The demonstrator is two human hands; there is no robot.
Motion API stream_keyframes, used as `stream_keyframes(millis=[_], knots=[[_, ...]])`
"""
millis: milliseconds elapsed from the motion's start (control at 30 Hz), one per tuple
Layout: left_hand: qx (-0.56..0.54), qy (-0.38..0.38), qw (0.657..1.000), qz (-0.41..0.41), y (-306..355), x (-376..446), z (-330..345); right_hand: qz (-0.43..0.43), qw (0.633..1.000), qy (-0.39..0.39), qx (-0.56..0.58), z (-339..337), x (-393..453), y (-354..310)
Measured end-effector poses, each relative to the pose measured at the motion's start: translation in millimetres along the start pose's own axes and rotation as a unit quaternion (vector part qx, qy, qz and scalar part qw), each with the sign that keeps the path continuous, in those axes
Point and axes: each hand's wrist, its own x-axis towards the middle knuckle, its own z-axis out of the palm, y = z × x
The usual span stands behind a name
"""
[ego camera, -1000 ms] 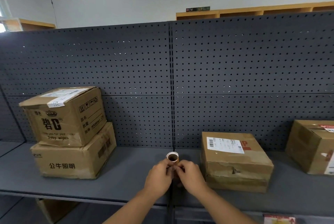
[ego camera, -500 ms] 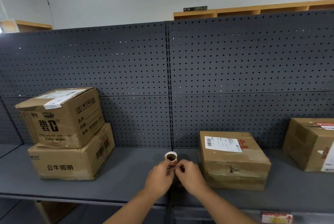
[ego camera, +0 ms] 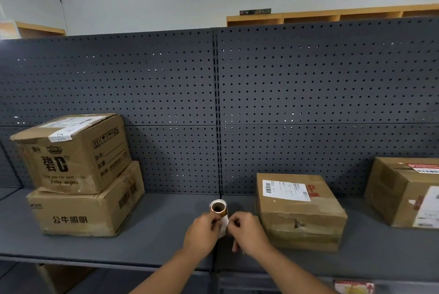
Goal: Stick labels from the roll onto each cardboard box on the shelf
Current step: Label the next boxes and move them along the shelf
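Peeling a label off the roll

Holding the label roll (ego camera: 219, 215) upright above the front of the shelf (ego camera: 154, 227), at about 6 o'clock in the head view, the person has it between both hands. The left hand (ego camera: 202, 232) wraps its fingers round the roll's left side; the right hand (ego camera: 247, 232) pinches at the roll's right edge with thumb and forefinger, apparently working a label loose, though whether one is already lifted cannot be told.

The step in hand looks like freeing a label, before any sticking. The nearest target is the flat middle box (ego camera: 299, 210) at 4 o'clock, just beside the right hand, already carrying a printed shipping label on top. At 9 o'clock two boxes are stacked: the baby wipes box (ego camera: 71, 153) on the lower box (ego camera: 88, 210). The right box (ego camera: 403, 191) sits at 3 o'clock, partly cut off.

Next, the label must come cleanly off its backing without curling, then be carried to a bare cardboard face and smoothed flat.
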Motion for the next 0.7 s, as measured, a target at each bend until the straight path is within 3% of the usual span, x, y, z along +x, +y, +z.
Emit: stream_keyframes(millis=[367, 700], knots=[[0.012, 0.045, 0.997, -0.062, -10, 6, 8, 0.024, 0.999, 0.018, -0.02, -16, -12, -9], [0.095, 0.052, 0.989, -0.1, -2, 9, 0, 0.004, 0.999, 0.044, -0.026, -46, -24, -24]])
